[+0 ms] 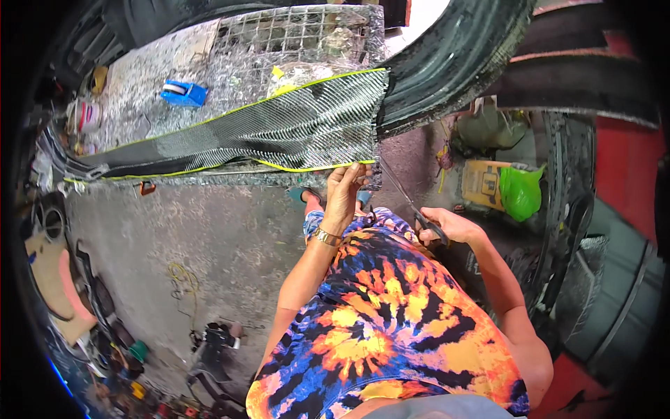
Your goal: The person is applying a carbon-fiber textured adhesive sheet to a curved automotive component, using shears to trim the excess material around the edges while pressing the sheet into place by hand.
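- While the left hand [342, 187] is pinching the lower yellow edge of the woven black-and-silver cloth [272, 133] near its right end, thumb and fingers are closing tightly on it.
- The right hand [449, 225] is gripping 1 pair of scissors [417, 209] by the handles; I cannot tell how far the blades are parting.
- The cloth, with 2 yellow edges, is lying along the worktable [234, 94].
- 1 blue tape dispenser [185, 93] is sitting beyond it.
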Available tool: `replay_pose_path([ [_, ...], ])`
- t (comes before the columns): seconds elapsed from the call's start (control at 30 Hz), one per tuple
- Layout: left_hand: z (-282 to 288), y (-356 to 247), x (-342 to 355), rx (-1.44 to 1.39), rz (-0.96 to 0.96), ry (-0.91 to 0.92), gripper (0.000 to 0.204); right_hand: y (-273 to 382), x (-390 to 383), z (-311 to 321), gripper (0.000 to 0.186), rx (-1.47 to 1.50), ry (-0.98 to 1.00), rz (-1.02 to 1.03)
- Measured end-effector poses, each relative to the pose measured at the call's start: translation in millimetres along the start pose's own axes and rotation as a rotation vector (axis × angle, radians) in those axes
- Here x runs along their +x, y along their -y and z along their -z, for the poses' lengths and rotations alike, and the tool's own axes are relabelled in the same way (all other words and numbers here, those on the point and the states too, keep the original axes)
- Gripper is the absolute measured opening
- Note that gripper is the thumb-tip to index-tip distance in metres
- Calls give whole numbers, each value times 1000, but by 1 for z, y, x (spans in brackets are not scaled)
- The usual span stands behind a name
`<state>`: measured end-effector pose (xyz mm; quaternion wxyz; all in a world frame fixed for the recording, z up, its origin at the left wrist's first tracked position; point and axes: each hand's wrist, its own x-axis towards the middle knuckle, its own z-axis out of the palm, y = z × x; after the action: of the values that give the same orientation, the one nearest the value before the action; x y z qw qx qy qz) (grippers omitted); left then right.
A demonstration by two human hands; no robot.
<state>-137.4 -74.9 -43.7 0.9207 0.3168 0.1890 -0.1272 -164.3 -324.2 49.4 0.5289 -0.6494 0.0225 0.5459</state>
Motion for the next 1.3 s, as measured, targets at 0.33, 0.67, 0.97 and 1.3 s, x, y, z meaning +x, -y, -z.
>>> replay_pose_path([
  [0.33,-4,1,8,-8,52,44,24,33,2,-1,45,-73,6,-43],
  [0.67,-2,1,11,97,96,94,24,63,10,-2,41,-218,-40,-107],
  [0.97,4,2,14,189,105,75,29,51,15,0,42,-291,-86,-113],
  [1.3,13,4,15,257,69,54,31,20,34,11,39,-291,-68,-37],
])
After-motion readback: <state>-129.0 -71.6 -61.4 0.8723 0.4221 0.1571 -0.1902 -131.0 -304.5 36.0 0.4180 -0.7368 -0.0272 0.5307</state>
